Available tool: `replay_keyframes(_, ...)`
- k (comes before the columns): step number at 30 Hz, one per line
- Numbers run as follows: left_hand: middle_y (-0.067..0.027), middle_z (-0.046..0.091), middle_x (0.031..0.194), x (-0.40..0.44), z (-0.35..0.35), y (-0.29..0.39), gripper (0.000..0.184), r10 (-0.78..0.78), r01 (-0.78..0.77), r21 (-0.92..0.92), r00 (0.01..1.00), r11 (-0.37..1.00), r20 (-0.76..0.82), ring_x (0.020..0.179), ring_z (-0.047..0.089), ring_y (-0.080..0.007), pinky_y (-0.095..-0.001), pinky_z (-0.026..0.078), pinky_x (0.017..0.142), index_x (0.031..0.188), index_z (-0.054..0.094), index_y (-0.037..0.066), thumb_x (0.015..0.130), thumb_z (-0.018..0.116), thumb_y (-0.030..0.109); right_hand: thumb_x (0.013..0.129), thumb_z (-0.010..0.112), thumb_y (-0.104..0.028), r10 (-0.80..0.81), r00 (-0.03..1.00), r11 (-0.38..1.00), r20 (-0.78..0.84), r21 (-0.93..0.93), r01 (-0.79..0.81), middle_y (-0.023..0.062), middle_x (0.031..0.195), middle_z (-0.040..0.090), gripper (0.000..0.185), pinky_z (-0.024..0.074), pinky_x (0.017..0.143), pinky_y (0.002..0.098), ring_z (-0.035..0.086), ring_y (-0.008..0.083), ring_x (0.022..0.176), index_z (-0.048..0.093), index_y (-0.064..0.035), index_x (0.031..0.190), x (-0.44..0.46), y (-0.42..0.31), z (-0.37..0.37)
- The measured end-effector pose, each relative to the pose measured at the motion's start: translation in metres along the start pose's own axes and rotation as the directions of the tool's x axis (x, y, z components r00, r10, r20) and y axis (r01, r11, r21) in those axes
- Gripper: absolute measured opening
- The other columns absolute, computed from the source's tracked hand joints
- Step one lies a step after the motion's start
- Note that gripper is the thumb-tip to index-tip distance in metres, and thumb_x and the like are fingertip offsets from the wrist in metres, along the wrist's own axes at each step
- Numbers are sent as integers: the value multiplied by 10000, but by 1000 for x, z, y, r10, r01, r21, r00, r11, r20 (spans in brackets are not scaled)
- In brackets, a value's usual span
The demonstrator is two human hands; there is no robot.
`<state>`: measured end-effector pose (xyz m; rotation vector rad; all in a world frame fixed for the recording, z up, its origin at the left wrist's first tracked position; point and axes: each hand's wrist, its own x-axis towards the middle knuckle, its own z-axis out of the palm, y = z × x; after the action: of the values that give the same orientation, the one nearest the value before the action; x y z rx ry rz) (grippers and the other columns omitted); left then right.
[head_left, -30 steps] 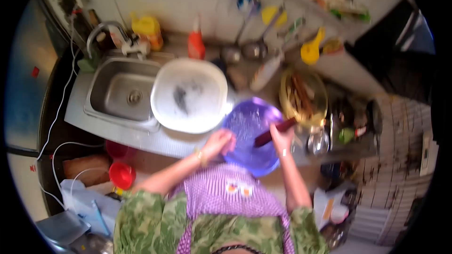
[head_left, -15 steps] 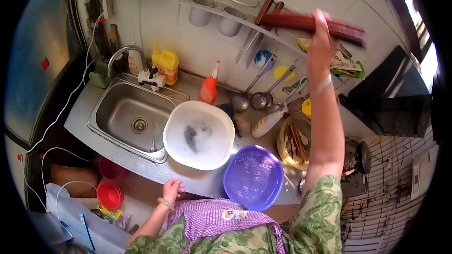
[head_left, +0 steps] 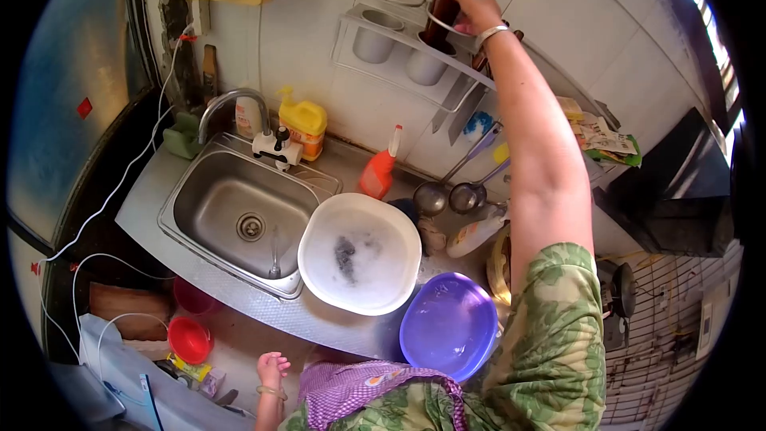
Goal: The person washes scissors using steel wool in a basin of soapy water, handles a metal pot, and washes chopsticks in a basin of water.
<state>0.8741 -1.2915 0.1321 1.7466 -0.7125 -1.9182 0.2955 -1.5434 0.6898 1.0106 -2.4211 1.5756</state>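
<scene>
High on the wall rack (head_left: 351,60), my right hand (head_left: 476,13) is closed around a bundle of dark reddish-brown chopsticks (head_left: 440,22). The bundle stands nearly upright, its lower ends inside the right grey cup (head_left: 425,69). Beside that is a second grey cup (head_left: 373,46). My left hand (head_left: 273,367) hangs low near the purple checked apron (head_left: 343,391), fingers curled in with nothing visible in them. On the counter below sit a white basin (head_left: 359,255) with cloudy, sudsy water and dark residue, and a purple basin (head_left: 448,327) with water.
Left of the white basin is a steel sink (head_left: 231,199) with a faucet (head_left: 231,96). Behind stand a yellow jug (head_left: 303,121) and an orange spray bottle (head_left: 378,172). Ladles (head_left: 431,198) hang under the rack beside knives. A red bucket (head_left: 190,339) is on the floor.
My right hand has moved left with the chopsticks, turning them from near-horizontal to upright and into the right cup. My left hand has dropped lower. The view has shifted slightly.
</scene>
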Motion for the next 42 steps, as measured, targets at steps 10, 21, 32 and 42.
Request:
replay_keyframes(10, -35, 610, 713, -18, 55, 27, 214, 81, -95, 190, 994, 977, 79, 562, 612, -116, -203, 389, 380, 925, 546, 81, 936, 440, 266, 793, 599, -172, -547, 837, 824, -7, 170, 540, 123, 691, 599, 167, 464, 611, 313, 583, 183, 655, 623, -12, 835, -207, 107, -103)
replay_keyframes(21, -11, 601, 684, -87, 151, -14, 190, 232, -281, 378, 958, 882, 170, 537, 590, -82, -174, 335, 370, 880, 556, 83, 940, 448, 227, 745, 615, -108, 365, 931, 828, -19, -452, -333, 124, 784, 658, 147, 500, 675, 322, 644, 232, 746, 664, -48, 869, -374, 505, -370)
replay_keyframes(32, 13, 614, 717, -151, 110, -121, 158, -20, 23, 265, 1000, 964, -14, 599, 619, -113, -221, 401, 405, 909, 565, 134, 916, 460, 253, 707, 640, -323, 566, 797, 692, 213, -648, -318, 224, 946, 626, 405, 484, 796, 399, 601, 350, 920, 618, 6, 943, -350, 644, -385)
replay_keyframes(42, 32, 599, 726, -123, 36, -151, 176, -320, 339, 152, 937, 928, -137, 635, 607, -127, -283, 443, 510, 979, 573, 134, 868, 479, 233, 758, 538, -362, 420, 856, 882, 303, -360, -305, 215, 865, 626, 369, 467, 751, 437, 594, 381, 826, 635, -18, 852, -367, 598, -349)
